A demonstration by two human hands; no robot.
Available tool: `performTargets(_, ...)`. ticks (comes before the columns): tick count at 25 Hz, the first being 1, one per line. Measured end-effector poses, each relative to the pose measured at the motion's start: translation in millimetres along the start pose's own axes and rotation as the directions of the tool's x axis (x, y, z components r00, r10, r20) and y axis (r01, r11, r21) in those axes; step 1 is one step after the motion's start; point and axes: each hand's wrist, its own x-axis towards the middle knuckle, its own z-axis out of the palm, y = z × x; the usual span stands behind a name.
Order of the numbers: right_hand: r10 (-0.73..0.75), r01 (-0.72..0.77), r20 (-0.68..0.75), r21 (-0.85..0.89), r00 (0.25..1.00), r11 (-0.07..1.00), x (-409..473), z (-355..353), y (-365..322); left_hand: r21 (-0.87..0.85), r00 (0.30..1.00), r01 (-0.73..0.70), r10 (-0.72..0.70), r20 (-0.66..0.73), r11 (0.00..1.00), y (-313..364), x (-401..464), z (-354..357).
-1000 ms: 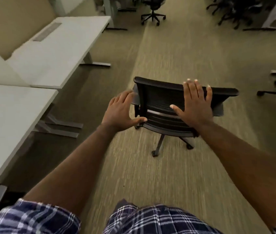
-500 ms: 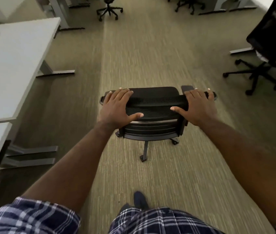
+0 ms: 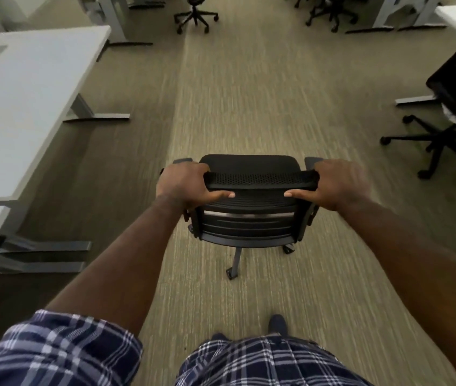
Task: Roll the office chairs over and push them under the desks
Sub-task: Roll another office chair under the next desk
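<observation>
I have the black office chair (image 3: 251,196) by the top rail of its mesh backrest; my left hand (image 3: 185,183) wraps the left corner and my right hand (image 3: 341,185) the right corner, fingers curled over the front edge and thumbs lying along the back face, so each grip is closed firmly on the rail. The chair stands on the carpet (image 3: 249,93) in the open aisle, directly ahead of me, well apart from the white desk (image 3: 23,101) on my left; it is not yet under anything. I judge it moderately heavy but free-rolling on its casters; the frame is stiff though the mesh gives a little. Holding both corners lets me steer, since the seat will likely swivel; carpet should drag slightly, so a low, steady push suits it.
</observation>
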Motion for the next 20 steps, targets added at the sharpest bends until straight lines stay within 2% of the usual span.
performTargets(4, -0.071, 0.071, -0.007, -0.037, 0.997, 0.997, 26.6, 2.4, 6.0, 0.008, 0.998, 0.054, -0.054, -0.025, 0.999, 0.6, 5.4, 8.2)
performTargets(8, -0.185, 0.185, 0.001, -0.064, 0.983, 0.981, 65.4, 5.1, 9.8, -0.001, 0.983, 0.172, -0.172, -0.065, 0.985, 0.1, 8.4, 16.3)
performTargets(20, -0.409, 0.410, -0.051, 0.013, 0.911, 0.912, 196.6, 33.1, 4.7, -0.017, 0.935, 0.350, -0.350, -0.062, 0.937, -27.0, 60.8, 17.6)
